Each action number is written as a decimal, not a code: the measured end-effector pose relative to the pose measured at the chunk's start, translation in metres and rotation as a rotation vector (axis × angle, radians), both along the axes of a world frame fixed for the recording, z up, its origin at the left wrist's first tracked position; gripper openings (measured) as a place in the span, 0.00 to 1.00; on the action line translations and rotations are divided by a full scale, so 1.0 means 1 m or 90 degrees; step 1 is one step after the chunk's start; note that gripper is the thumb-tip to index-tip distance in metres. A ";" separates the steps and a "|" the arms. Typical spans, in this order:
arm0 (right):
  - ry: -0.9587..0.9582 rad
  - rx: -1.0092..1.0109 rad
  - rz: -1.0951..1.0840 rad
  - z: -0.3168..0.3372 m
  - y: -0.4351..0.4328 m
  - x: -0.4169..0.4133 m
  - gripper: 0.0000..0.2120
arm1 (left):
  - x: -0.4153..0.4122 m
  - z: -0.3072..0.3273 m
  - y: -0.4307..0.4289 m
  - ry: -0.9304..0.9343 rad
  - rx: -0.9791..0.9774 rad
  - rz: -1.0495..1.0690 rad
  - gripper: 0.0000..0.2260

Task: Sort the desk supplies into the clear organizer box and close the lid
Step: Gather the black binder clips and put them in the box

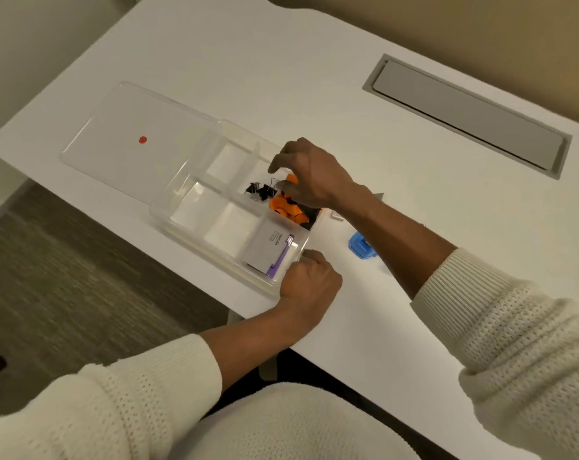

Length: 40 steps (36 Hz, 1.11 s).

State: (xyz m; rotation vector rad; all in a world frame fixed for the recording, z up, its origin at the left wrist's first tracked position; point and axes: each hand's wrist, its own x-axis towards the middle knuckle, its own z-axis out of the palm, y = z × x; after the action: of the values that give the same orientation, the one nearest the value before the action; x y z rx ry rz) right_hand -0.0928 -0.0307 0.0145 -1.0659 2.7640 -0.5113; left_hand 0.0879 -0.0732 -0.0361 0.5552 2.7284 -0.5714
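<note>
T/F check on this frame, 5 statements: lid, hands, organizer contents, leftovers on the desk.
1. The clear lid is closed on the organizer box. False: it lies open, flat on the desk.
2. The right hand is above the binder clips. True.
3. The grey-and-purple box sits in a compartment. True.
4. Every compartment is filled. False: several are empty.
5. The blue item is inside the organizer. False: it is on the desk.

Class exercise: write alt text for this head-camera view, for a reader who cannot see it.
A person's right hand reaches into a clear organizer box holding orange and black clips and a grey packet, while the left hand steadies its near corner. The lid lies open.
</note>
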 end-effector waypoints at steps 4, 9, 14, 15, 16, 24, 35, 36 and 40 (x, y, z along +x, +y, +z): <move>0.035 0.060 0.027 -0.010 0.025 0.007 0.21 | 0.002 0.003 0.003 -0.040 -0.026 -0.017 0.13; 0.049 0.102 0.075 -0.024 0.047 0.016 0.24 | -0.001 0.010 0.002 -0.076 0.007 0.025 0.04; 0.051 0.093 0.081 -0.032 0.052 0.019 0.25 | -0.002 0.008 0.001 -0.103 0.048 0.035 0.03; 0.050 0.090 0.079 -0.033 0.052 0.019 0.25 | -0.001 0.007 0.001 -0.107 0.052 0.035 0.03; 0.050 0.087 0.076 -0.034 0.052 0.019 0.25 | 0.000 0.007 0.001 -0.105 0.055 0.033 0.03; 0.033 0.042 0.056 -0.033 0.051 0.018 0.22 | 0.007 0.010 0.000 -0.010 0.168 0.050 0.12; -0.002 -0.026 0.011 -0.026 0.058 0.014 0.19 | -0.055 0.056 -0.046 -0.063 0.779 0.643 0.07; 0.001 -0.025 0.007 -0.027 0.058 0.015 0.19 | -0.064 0.059 -0.054 -0.086 0.833 0.686 0.08; -0.002 -0.020 -0.024 -0.030 0.053 0.019 0.19 | -0.098 0.064 -0.085 -0.065 0.907 0.791 0.14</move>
State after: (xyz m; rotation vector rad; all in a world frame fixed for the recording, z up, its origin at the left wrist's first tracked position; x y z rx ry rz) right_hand -0.0742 0.0226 -0.0156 -1.0209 2.7864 -0.5636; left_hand -0.0104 -0.1585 0.0280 -0.8587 2.2617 1.6146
